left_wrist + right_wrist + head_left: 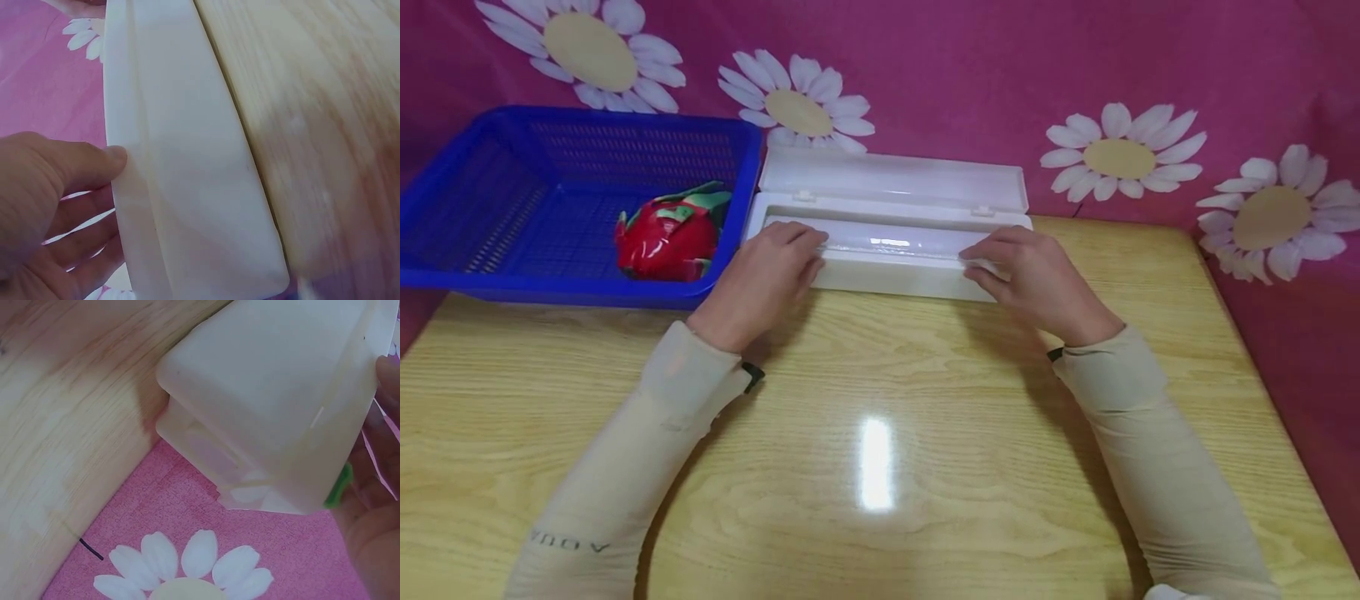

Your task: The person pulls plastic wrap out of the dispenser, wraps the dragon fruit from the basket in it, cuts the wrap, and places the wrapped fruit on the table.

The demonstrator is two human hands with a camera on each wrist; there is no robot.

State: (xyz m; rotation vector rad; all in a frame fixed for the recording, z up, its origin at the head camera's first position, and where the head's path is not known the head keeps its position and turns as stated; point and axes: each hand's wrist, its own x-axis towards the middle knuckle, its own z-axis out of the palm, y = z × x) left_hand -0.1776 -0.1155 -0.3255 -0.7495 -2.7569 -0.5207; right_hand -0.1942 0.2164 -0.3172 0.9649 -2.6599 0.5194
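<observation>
A long white cling film box (895,279) stands at the back of the table with its lid (895,179) tipped back on hinges. Inside lies a shiny roll of clear cling film (891,239). My left hand (766,279) pinches the film at the box's left front rim; in the left wrist view its thumb (115,161) lies at the rim, fingers behind. Toward the right end, my right hand (1037,271) pinches the film between thumb and fingers. A small green piece (339,486) shows beside the right hand in the right wrist view.
A blue plastic basket (587,289) stands left of the box, close against it, and holds a red and green dragon fruit (670,242) with a glossy surface. Pink cloth with white daisies (1120,158) hangs behind the wooden table (880,375).
</observation>
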